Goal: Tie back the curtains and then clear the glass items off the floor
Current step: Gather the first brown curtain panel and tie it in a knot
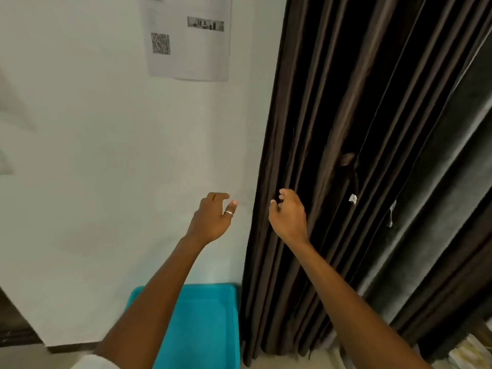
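A dark brown pleated curtain (332, 129) hangs gathered at the right of a white wall, reaching down to the floor. A darker strip of fabric with a small white tag (352, 199) hangs on its folds. My left hand (213, 219), with a ring on one finger, is raised in front of the wall just left of the curtain's edge, fingers loosely curled and holding nothing. My right hand (288, 214) is raised at the curtain's left folds, fingers loosely curled; whether it touches the fabric is unclear. No glass items are in view.
A turquoise plastic bin (210, 323) stands on the floor against the wall, left of the curtain's hem. A printed sheet with a QR code (186, 38) is stuck on the wall above. A grey curtain (439, 195) hangs right of the brown one.
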The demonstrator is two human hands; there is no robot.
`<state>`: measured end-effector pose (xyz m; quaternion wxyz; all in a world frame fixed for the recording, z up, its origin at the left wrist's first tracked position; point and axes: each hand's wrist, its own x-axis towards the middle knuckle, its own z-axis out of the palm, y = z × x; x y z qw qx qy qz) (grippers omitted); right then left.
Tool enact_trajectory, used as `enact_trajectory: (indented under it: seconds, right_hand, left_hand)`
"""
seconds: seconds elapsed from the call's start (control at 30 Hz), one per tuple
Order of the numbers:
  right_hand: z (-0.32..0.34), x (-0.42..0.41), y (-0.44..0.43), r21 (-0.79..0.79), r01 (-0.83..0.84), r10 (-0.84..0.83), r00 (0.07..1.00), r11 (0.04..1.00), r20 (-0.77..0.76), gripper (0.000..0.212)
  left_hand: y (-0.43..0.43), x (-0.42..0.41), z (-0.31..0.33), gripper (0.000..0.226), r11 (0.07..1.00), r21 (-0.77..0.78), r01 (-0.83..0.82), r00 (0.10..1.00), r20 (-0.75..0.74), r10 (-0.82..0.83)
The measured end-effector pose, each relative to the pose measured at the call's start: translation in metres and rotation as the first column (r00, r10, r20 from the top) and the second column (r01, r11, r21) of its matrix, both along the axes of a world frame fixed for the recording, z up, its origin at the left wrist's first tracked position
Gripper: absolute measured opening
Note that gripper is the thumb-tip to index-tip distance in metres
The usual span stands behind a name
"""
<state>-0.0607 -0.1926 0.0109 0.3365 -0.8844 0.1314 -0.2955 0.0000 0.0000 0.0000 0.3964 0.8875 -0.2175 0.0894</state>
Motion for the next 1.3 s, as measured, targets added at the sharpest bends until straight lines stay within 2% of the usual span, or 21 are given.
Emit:
enact_trajectory:
  seconds: [0.07, 0.13, 0.33, 0.4, 0.53, 0.7, 0.83, 1.0, 1.13, 1.3]
  right_hand:
    - [0.001, 0.006, -0.004, 0.008, 0.044, -0.044, 0.999, 0.999, 0.001, 0.045]
    - [-0.001, 0.009, -0.009, 0.0, 0.083, -0.083, 0.996, 0.997, -0.036, 0.048]
    - [-0.005, 0.028, -0.01, -0.009, 0.119, -0.119, 0.988, 0.993, -0.099, 0.066]
    - [-0.007, 0.036, -0.01, -0.035, 0.141, -0.144, 0.983, 0.989, -0.11, 0.057]
    - [-0.01, 0.048, -0.011, -0.068, 0.141, -0.146, 0.986, 0.988, -0.077, 0.019]
    - [-0.017, 0.051, -0.001, -0.108, 0.033, -0.036, 0.999, 0.994, -0.025, 0.018]
    - [-0.021, 0.054, 0.012, -0.145, -0.086, 0.086, 0.996, 0.986, -0.007, 0.013]
    - [-0.029, 0.057, 0.032, -0.091, -0.147, 0.152, 0.986, 0.985, 0.06, 0.018]
    - [-0.032, 0.057, 0.041, -0.084, -0.161, 0.17, 0.98, 0.983, 0.106, 0.017]
    - [-0.033, 0.057, 0.043, -0.068, -0.149, 0.156, 0.981, 0.986, 0.117, 0.015]
  left_hand:
    - [-0.002, 0.008, -0.008, 0.048, 0.998, -0.061, -0.008, 0.999, -0.054, 0.004]
    - [-0.007, 0.013, -0.015, 0.045, 0.998, -0.054, 0.009, 0.996, -0.094, -0.014]
    - [-0.018, 0.028, -0.019, 0.039, 0.996, -0.084, 0.024, 0.997, -0.077, -0.03]
    - [-0.022, 0.032, -0.014, 0.037, 0.992, -0.124, 0.025, 0.997, -0.072, -0.034]
    - [-0.032, 0.032, -0.008, 0.038, 0.983, -0.182, 0.024, 0.997, -0.069, -0.037]
    - [-0.046, 0.025, 0.002, 0.041, 0.975, -0.221, 0.023, 0.997, -0.067, -0.038]
    - [-0.06, 0.02, 0.02, 0.054, 0.971, -0.238, -0.037, 0.999, -0.013, 0.035]
    - [-0.069, 0.016, 0.037, 0.064, 0.976, -0.105, -0.192, 0.977, 0.071, 0.2]
    - [-0.071, 0.014, 0.044, 0.05, 0.938, 0.008, -0.347, 0.93, 0.134, 0.343]
    - [-0.071, 0.013, 0.045, 0.042, 0.921, 0.061, -0.385, 0.915, 0.155, 0.373]
